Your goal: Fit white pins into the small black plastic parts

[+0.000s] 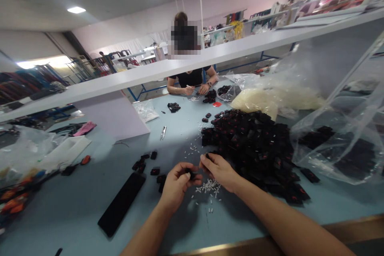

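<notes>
My left hand is curled round a small black plastic part, held just above the pale blue table. My right hand pinches its fingertips together beside that part; what they hold is too small to name. Under both hands lies a scatter of tiny white pieces. A big heap of black parts with red marks sits right of my right hand.
A flat black slab and loose black parts lie to the left. Tweezers rest further back. Clear bags of parts stand at right. A person sits across the table, under a white shelf.
</notes>
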Motion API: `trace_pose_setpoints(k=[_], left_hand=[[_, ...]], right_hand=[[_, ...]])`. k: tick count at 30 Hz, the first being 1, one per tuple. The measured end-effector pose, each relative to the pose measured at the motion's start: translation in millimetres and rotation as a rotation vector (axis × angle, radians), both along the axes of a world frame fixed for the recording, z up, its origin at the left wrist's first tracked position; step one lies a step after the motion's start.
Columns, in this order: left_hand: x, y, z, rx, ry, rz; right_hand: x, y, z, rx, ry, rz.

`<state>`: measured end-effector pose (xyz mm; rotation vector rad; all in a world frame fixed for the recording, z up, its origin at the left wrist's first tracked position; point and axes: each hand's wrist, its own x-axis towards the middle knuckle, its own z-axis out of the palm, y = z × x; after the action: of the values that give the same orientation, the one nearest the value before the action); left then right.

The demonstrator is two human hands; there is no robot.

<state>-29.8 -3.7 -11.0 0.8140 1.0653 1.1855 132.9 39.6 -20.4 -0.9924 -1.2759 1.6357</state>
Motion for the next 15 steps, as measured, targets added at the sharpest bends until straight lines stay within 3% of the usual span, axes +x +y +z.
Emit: trace_pose_setpoints(k=[15], left_hand=[[-1.1,2.1,-1.3,-0.015,0.007,0.003]], right_hand=[[0.0,-0.2,1.1,0.004,0.005,0.005]])
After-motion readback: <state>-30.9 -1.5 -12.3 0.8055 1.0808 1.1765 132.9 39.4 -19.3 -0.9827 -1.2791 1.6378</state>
